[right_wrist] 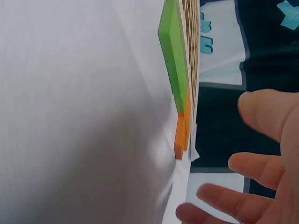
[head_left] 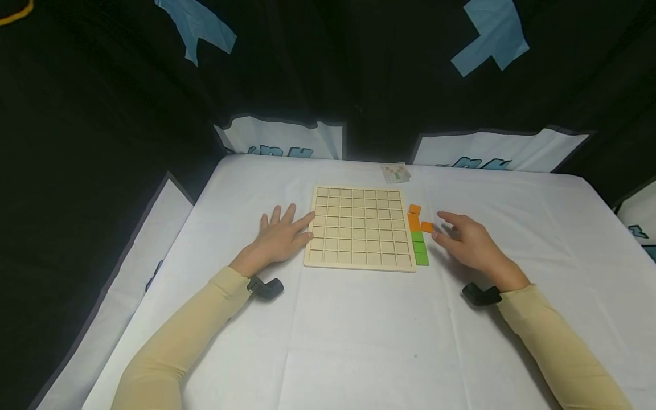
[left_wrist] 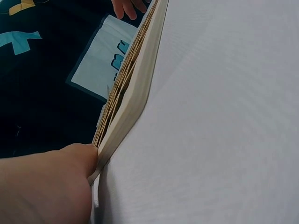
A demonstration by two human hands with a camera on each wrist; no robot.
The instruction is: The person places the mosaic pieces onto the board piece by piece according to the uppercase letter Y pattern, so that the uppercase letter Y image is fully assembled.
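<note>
A square wooden grid board (head_left: pixel 360 230) with raised ridges lies on the white table. My left hand (head_left: pixel 279 237) rests at its left edge with fingers spread; the thumb (left_wrist: pixel 84 156) touches the rim in the left wrist view. Along the right edge sit green square tiles (head_left: pixel 419 249) and orange tiles (head_left: pixel 414 221), with one orange tile (head_left: pixel 427 227) set off to the right. My right hand (head_left: pixel 468 242) hovers just right of these, thumb and fingers apart, nothing between them. In the right wrist view the green pieces (right_wrist: pixel 173 51) stand beside the board.
A small printed card (head_left: pixel 396 172) with a coloured grid lies behind the board. The white cloth (head_left: pixel 359 336) covers the table, with faint creases. Black curtains (head_left: pixel 359 68) with blue tape hang behind and at the left.
</note>
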